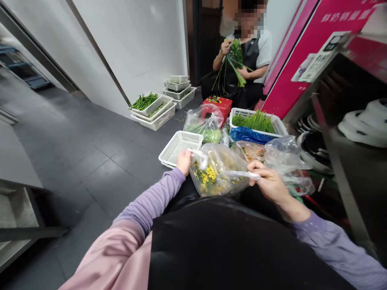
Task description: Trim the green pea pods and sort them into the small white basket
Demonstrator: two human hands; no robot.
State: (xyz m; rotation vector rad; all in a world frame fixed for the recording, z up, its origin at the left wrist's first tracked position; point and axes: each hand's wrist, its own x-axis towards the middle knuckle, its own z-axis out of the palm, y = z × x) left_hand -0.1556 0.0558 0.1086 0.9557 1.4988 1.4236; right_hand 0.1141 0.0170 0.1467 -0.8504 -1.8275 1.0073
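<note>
A clear plastic bag [223, 161] hangs stretched between my two hands, just in front of the black apron over my lap. Yellow flowers with green stems [208, 177] show through its side. My left hand [184, 162] is closed around one handle of the bag. The other handle is pinched in the fingers of my right hand [267, 180]. Just beyond my left hand, a white perforated basket [181, 145] rests on the floor with nothing in it. Beside the bag on the right lies another clear bag with orange bits [250, 151].
A co-worker [242, 60] sits ahead, holding long green stalks behind a red stool [218, 106]. A basket of green stalks [256, 121] stands front right, a blue bag [249, 135] against it. Stacked baskets of vegetables [154, 112] line the wall. A shelf with dishes [341, 161] flanks my right.
</note>
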